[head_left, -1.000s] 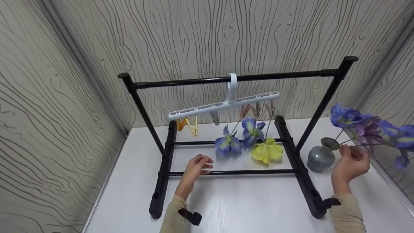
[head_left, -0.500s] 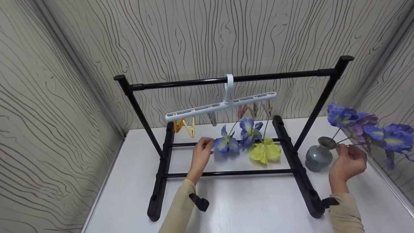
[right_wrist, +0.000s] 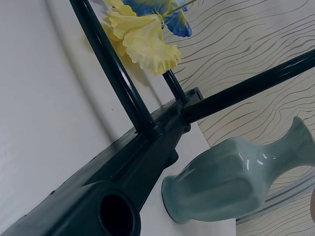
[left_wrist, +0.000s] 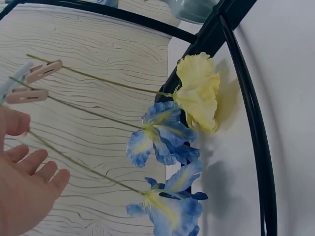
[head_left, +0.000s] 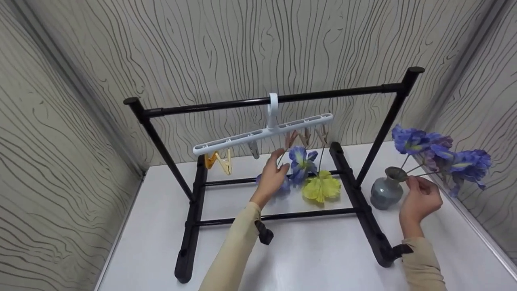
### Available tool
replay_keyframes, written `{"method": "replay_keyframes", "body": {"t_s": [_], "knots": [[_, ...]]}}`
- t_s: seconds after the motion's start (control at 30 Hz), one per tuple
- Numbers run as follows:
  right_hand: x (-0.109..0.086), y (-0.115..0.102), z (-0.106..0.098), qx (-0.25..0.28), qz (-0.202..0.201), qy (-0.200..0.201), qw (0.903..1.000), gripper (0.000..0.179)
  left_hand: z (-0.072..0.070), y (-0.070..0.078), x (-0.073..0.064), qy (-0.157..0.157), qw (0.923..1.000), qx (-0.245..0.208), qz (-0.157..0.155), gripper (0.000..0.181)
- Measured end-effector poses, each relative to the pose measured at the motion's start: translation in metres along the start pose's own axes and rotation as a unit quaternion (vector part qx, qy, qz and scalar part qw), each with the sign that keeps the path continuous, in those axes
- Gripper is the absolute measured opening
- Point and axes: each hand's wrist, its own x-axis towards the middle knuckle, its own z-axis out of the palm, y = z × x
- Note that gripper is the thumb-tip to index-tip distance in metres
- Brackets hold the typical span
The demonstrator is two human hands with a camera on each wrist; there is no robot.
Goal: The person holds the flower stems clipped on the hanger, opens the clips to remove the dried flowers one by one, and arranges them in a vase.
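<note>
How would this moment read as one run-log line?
left hand: fingers apart at hanging stem | right hand: pinches second stem by vase | hanger: hooked on rack | yellow flower: hanging

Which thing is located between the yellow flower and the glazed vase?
In the head view, the black rack's right base bar runs between the yellow flower and the glazed vase.
</note>
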Motion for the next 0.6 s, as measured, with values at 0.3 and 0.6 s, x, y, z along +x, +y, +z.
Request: {"method": "replay_keyframes", "body": {"t_s": [0.3, 0.6], "knots": [[-0.001, 0.010, 0.000, -0.174, -0.048, -0.017, 0.9835, 0.010, 0.005, -0.003, -0.008, 0.009, 0.9978, 0.049, 0.043, 0.021], [-0.020, 0.023, -0.004, -0.263, -0.040, -0.038, 0.9633, 0.007, 0.000, -0.019, -0.023, 0.033, 0.9957, 0.067, 0.054, 0.014]]}}
